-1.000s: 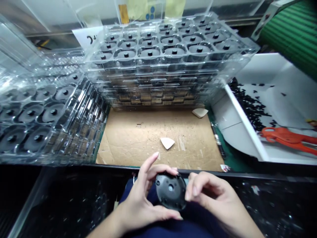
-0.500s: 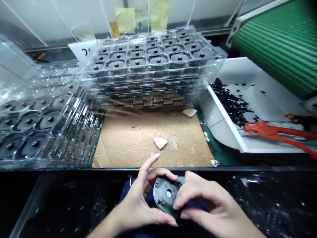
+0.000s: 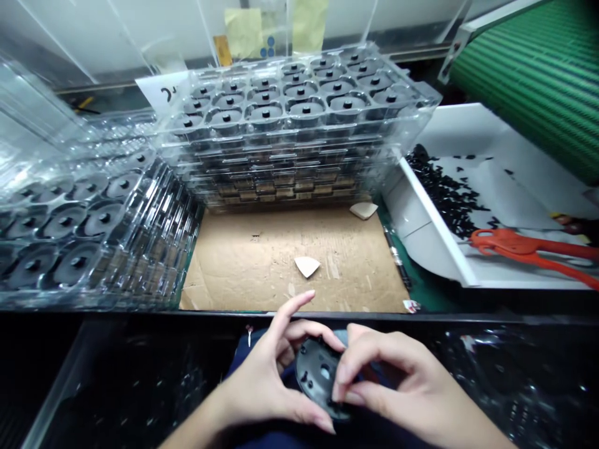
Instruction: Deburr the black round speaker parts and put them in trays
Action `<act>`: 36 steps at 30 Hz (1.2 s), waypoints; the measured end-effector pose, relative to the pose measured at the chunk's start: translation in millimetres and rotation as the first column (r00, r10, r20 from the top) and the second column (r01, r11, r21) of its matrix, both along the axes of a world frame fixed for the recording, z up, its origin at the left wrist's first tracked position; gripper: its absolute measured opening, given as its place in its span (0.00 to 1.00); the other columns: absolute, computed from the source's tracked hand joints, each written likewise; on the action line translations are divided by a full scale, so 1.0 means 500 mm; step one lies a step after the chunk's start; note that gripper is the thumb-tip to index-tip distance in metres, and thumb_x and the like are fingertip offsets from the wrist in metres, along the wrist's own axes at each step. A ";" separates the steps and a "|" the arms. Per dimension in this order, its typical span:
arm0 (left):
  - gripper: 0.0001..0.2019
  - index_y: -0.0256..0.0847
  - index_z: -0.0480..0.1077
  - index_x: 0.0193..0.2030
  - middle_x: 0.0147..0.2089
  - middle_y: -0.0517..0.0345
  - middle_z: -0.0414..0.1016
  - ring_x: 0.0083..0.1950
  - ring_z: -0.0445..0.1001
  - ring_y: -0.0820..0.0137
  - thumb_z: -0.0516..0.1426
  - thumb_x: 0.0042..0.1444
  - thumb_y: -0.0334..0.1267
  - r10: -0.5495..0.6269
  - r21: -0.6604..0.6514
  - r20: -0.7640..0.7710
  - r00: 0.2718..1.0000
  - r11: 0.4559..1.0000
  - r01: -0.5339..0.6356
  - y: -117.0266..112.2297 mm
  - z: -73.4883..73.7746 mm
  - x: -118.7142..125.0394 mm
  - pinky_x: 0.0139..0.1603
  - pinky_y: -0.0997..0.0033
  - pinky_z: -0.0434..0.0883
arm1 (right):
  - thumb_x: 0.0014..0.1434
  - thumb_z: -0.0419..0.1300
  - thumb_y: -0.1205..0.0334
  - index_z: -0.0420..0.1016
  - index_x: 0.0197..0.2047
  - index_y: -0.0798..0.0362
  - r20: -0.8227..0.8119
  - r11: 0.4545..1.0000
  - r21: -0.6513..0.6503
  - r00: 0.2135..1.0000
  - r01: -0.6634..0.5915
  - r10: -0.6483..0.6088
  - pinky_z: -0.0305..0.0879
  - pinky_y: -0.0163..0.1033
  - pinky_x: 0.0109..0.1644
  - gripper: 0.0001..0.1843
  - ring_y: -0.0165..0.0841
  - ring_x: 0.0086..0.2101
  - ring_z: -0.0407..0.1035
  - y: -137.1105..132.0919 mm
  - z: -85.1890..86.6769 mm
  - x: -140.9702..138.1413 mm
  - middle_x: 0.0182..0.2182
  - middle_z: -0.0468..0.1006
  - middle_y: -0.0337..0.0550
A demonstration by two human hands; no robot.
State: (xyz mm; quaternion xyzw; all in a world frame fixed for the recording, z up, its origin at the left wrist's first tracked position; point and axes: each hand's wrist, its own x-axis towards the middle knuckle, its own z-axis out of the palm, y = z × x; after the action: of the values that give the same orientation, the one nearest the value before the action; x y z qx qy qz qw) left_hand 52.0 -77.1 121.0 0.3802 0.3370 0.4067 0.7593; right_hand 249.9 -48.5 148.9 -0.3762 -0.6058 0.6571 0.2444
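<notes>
A round black plastic disc [image 3: 318,377] with a centre hole is held upright over my lap, below the table's front edge. My left hand [image 3: 266,383] grips its left rim with thumb and fingers, the index finger raised. My right hand [image 3: 397,390] pinches the disc's right side, fingers curled over its face. Two stacks of clear trays hold similar black discs: one at the back centre [image 3: 299,112], one at the left [image 3: 75,224].
A brown cardboard sheet [image 3: 262,262] covers the table, with two pale wedge-shaped pieces [image 3: 307,265] on it. At the right a white bin [image 3: 440,243] holds small black scraps and an orange tool [image 3: 524,246]. A green ribbed belt [image 3: 538,68] runs at the far right.
My right hand closed in from the disc's right edge and its fingers now lie over the disc's face. The disc tilted a little. The view shifted slightly.
</notes>
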 end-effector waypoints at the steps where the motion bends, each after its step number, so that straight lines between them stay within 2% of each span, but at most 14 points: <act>1: 0.53 0.55 0.50 0.62 0.48 0.56 0.74 0.53 0.71 0.60 0.71 0.29 0.29 0.002 -0.009 0.001 1.000 1.000 -0.002 0.000 0.000 -0.001 0.59 0.54 0.58 | 0.52 0.65 0.65 0.78 0.32 0.48 -0.003 1.000 -0.020 1.000 0.000 0.000 0.63 0.31 0.34 0.03 0.27 0.30 0.68 0.001 0.000 -0.002 0.27 0.75 0.36; 7: 0.54 0.50 0.48 0.64 0.48 0.52 0.73 0.54 0.70 0.57 0.71 0.30 0.30 0.003 -0.047 -0.010 1.000 0.999 -0.003 0.000 -0.003 -0.004 0.59 0.51 0.58 | 0.51 0.65 0.67 0.79 0.32 0.50 -0.021 0.996 -0.088 1.000 -0.002 0.000 0.65 0.31 0.34 0.03 0.26 0.30 0.69 0.010 0.000 -0.014 0.28 0.75 0.36; 17: 0.54 0.55 0.49 0.63 0.49 0.57 0.73 0.54 0.70 0.61 0.70 0.30 0.26 -0.027 -0.057 0.022 0.999 0.998 0.028 0.005 -0.010 -0.010 0.59 0.56 0.58 | 0.47 0.67 0.70 0.79 0.30 0.49 -0.001 0.991 -0.136 1.000 0.019 -0.019 0.68 0.29 0.33 0.06 0.25 0.28 0.71 0.016 0.003 -0.017 0.26 0.76 0.35; 25: 0.55 0.51 0.48 0.64 0.47 0.54 0.74 0.53 0.71 0.60 0.70 0.29 0.27 -0.019 -0.043 -0.041 0.999 0.999 0.017 0.008 -0.007 -0.011 0.60 0.52 0.57 | 0.50 0.63 0.71 0.77 0.28 0.52 -0.029 0.978 -0.209 1.000 -0.019 0.013 0.68 0.30 0.35 0.05 0.26 0.28 0.71 0.018 0.005 -0.028 0.26 0.75 0.36; 29: 0.54 0.53 0.49 0.63 0.48 0.55 0.74 0.52 0.72 0.61 0.70 0.30 0.26 0.017 -0.004 -0.077 0.997 1.000 -0.018 0.004 -0.009 -0.009 0.60 0.52 0.58 | 0.51 0.64 0.67 0.76 0.27 0.54 -0.009 0.976 -0.217 1.000 -0.012 0.010 0.66 0.30 0.34 0.02 0.25 0.28 0.69 0.015 -0.003 -0.025 0.25 0.74 0.37; 33: 0.52 0.57 0.52 0.62 0.49 0.56 0.73 0.54 0.71 0.61 0.70 0.29 0.25 0.107 0.111 -0.047 0.993 0.989 -0.102 -0.003 -0.018 -0.006 0.60 0.54 0.60 | 0.51 0.65 0.61 0.77 0.27 0.53 0.004 0.980 -0.195 0.999 0.038 -0.038 0.64 0.30 0.30 0.06 0.26 0.26 0.68 0.010 -0.017 -0.021 0.24 0.73 0.38; 36: 0.53 0.60 0.52 0.62 0.50 0.56 0.72 0.55 0.70 0.61 0.70 0.30 0.25 0.145 0.200 -0.066 0.987 0.971 -0.129 -0.005 -0.024 -0.005 0.59 0.55 0.62 | 0.50 0.66 0.59 0.76 0.27 0.52 0.030 0.982 -0.174 0.997 0.076 -0.072 0.64 0.31 0.31 0.06 0.27 0.26 0.68 0.007 -0.017 -0.022 0.24 0.74 0.38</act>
State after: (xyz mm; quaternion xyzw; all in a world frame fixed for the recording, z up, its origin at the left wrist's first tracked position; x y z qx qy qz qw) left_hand 49.6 -79.8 109.1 0.4446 0.3510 0.4738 0.6742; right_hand 238.9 -45.1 140.2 -0.4264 -0.5341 0.6937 0.2274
